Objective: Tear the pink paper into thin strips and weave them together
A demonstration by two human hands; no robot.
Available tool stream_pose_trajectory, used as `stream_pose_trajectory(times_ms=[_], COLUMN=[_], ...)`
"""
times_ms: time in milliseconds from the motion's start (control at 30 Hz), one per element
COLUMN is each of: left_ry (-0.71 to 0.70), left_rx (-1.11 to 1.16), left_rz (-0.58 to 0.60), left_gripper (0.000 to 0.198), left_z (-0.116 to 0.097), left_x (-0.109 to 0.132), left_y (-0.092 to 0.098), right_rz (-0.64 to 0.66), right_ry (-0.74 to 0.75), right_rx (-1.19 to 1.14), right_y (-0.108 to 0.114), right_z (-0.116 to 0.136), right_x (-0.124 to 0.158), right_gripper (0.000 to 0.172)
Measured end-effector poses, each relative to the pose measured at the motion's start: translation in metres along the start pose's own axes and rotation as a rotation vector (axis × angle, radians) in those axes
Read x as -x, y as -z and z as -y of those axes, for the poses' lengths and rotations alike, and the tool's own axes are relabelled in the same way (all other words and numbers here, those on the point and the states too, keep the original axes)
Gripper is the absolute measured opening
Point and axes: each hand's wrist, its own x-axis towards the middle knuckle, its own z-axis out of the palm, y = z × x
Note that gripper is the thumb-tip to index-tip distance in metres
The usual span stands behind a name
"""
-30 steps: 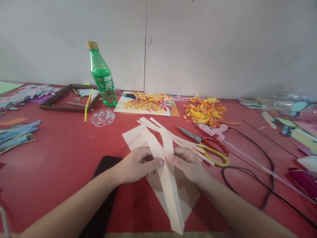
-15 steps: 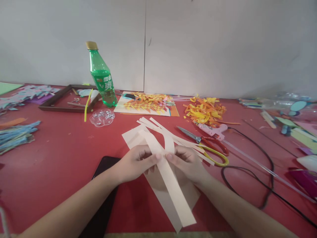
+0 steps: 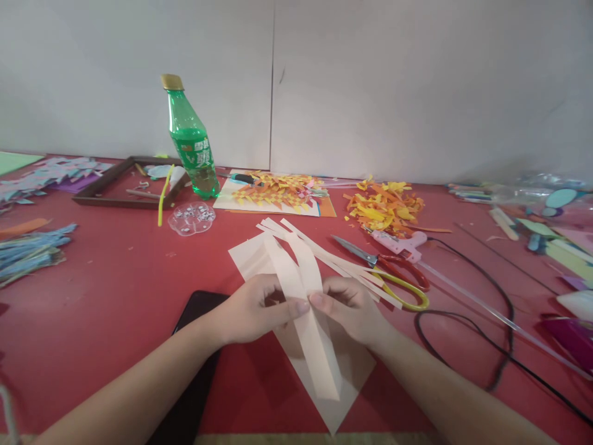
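Note:
My left hand (image 3: 257,309) pinches a cream paper strip (image 3: 317,358) between thumb and fingers. Close beside it, my right hand (image 3: 352,306) is closed on paper too, its thumb tip almost touching the left thumb. Above the thumbs the paper forms two curved arms, and below them a long part hangs toward me. Whether this is one strip or two crossing, I cannot tell. Under the hands lies a cream paper sheet (image 3: 352,383) on the red table. More narrow cut strips (image 3: 340,266) lie just beyond my right hand.
Scissors (image 3: 365,253) with red and yellow handles and a pink glue gun (image 3: 401,244) with a black cord lie right. A black phone (image 3: 185,383) is by my left forearm. Behind stand a green bottle (image 3: 194,148), a dark frame (image 3: 106,201) and orange-yellow paper scraps (image 3: 384,207).
The thumbs have come down slightly toward me. The strip's lower end has swung left and upward, and the two upper arms of paper lie closer together.

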Motion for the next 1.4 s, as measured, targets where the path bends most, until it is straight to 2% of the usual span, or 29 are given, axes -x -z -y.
stream_pose_trajectory(times_ms=[200, 533, 667, 767, 967, 1400], left_ry=[0.003, -0.017, -0.024, 0.018, 0.035, 0.043], left_rx=[0.086, 0.101, 0.067, 0.063, 0.053, 0.151], left_rz=[-0.021, -0.074, 0.024, 0.088, 0.052, 0.000], left_gripper=[0.023, 0.024, 0.022, 0.026, 0.028, 0.026], left_z=[0.0007, -0.0015, -0.0022, -0.0029, -0.0026, -0.0020], left_x=[-0.0014, -0.0019, -0.0016, -0.0016, -0.0008, -0.0019], left_y=[-0.0006, -0.0012, -0.0009, -0.0014, -0.0007, -0.0015], right_rz=[-0.024, -0.082, -0.105, -0.075, 0.017, -0.059], right_ry=[0.047, 0.069, 0.060, 0.026, -0.038, -0.001], right_rx=[0.020, 0.069, 0.116, 0.079, -0.011, 0.049], right_y=[0.0000, 0.0024, 0.0029, 0.0029, 0.0018, 0.0012], right_z=[-0.0010, 0.0006, 0.0010, 0.0014, -0.0005, -0.0003], right_x=[0.0008, 0.0001, -0.0008, -0.0005, 0.0018, 0.0013], right_gripper=[0.033, 0.037, 0.038, 0.037, 0.034, 0.034])
